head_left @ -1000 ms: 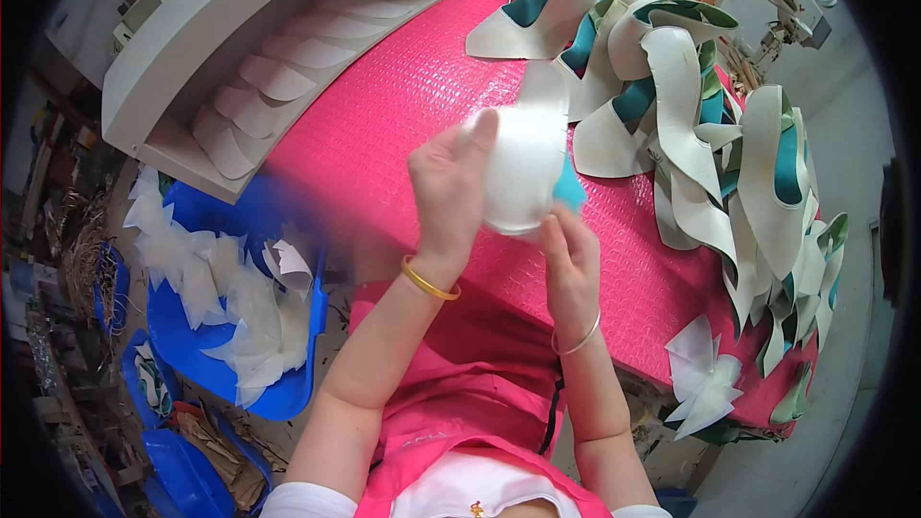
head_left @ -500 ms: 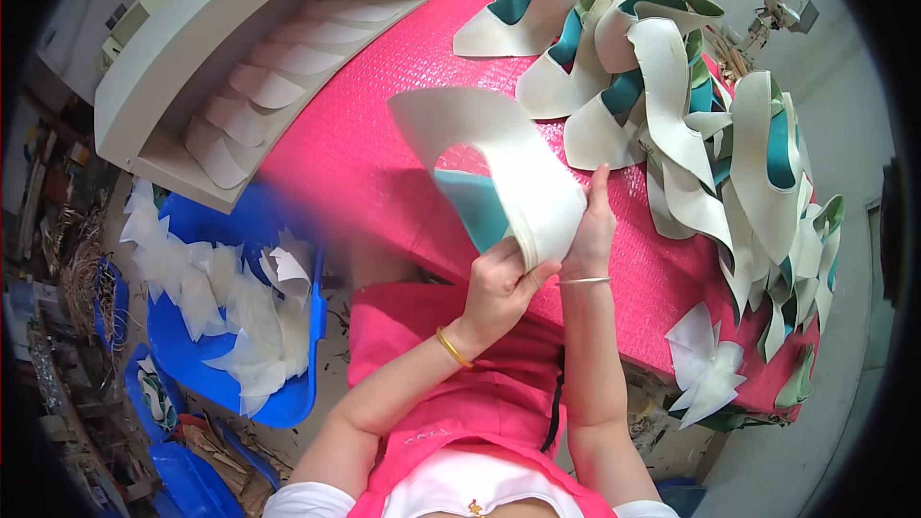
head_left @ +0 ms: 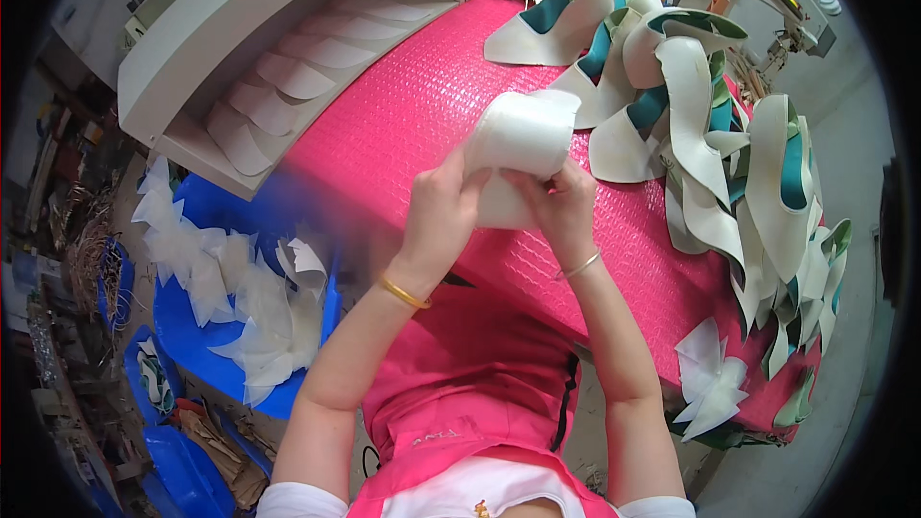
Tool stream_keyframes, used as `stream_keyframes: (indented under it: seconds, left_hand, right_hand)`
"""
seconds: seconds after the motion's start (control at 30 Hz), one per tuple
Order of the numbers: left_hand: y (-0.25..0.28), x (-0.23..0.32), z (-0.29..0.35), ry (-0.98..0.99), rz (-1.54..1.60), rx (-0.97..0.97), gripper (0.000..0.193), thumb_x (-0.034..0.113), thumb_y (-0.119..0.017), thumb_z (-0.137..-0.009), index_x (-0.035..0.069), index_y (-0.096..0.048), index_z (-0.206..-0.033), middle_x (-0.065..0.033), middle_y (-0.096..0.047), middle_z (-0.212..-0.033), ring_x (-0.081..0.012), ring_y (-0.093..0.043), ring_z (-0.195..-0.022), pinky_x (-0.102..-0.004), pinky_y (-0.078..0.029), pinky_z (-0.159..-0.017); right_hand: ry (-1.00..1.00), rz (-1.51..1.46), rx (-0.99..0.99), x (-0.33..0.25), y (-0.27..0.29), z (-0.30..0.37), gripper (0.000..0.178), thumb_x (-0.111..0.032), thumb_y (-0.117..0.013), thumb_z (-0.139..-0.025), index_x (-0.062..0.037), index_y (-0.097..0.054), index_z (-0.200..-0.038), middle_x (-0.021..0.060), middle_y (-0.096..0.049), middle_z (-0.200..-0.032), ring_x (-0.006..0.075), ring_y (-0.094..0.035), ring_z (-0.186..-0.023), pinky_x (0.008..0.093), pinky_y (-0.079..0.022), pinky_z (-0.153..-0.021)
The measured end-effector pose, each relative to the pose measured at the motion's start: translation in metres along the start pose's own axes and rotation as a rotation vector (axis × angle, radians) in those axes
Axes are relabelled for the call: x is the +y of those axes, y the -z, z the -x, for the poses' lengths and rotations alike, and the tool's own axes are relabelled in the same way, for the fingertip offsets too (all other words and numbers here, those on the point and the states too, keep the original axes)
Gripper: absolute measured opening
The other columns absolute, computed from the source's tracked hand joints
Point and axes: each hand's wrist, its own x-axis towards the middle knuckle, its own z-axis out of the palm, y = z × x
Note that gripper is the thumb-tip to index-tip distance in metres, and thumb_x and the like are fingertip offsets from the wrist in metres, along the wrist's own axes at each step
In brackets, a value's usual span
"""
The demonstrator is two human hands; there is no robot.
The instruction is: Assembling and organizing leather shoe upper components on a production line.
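Over the pink table, in front of me, both hands hold a white shoe upper piece point(head_left: 526, 129) that is bent into a curve. My left hand point(head_left: 438, 216) grips its left edge, with the fingertips partly behind it. My right hand point(head_left: 568, 211) pinches its lower right side between thumb and fingers. The teal lining of this piece is out of sight. Just right of my hands lies a large pile of similar white shoe uppers point(head_left: 693, 125) with teal and green linings, overlapping one another.
A pale machine point(head_left: 163, 77) with an arched opening at the left holds a row of white curved pieces point(head_left: 273, 105). Below it a blue bin point(head_left: 187, 317) carries translucent white pieces point(head_left: 278, 326). More such pieces point(head_left: 710, 379) lie at the right edge of the pink table point(head_left: 403, 86).
The shoe upper was spread with its teal lining showing; now it is bent over, white side out. My left hand has shifted up and left to its left edge. The view has shifted slightly.
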Motion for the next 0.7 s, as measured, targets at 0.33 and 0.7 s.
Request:
stream_keyframes:
  seconds: [0.33, 0.7]
  left_hand:
    - [0.003, -0.073, -0.006, 0.241, -0.241, 0.283, 0.076, 0.036, -0.047, -0.086, -0.005, -0.003, -0.132, -0.033, -0.027, -0.123, -0.0449, -0.033, -0.111, -0.0428, -0.029, -0.094]
    - [0.059, -0.053, -0.017, 0.5, -0.24, 0.206, 0.053, 0.033, -0.038, -0.09, -0.004, -0.029, -0.128, -0.0244, -0.055, -0.099, -0.0314, -0.057, -0.084, -0.036, -0.043, -0.066]
  right_hand:
    - [0.255, 0.295, -0.014, -0.001, -0.032, -0.01, 0.036, -0.01, -0.061, -0.071, -0.0002, -0.051, -0.104, 0.0235, -0.052, -0.094, 0.0351, -0.054, -0.084, 0.0384, -0.044, -0.072]
    - [0.227, 0.255, 0.25, 0.012, -0.028, -0.054, 0.046, -0.024, -0.066, -0.07, -0.0089, -0.048, -0.11, 0.0086, -0.052, -0.09, 0.0267, -0.047, -0.09, 0.0387, -0.032, -0.082]
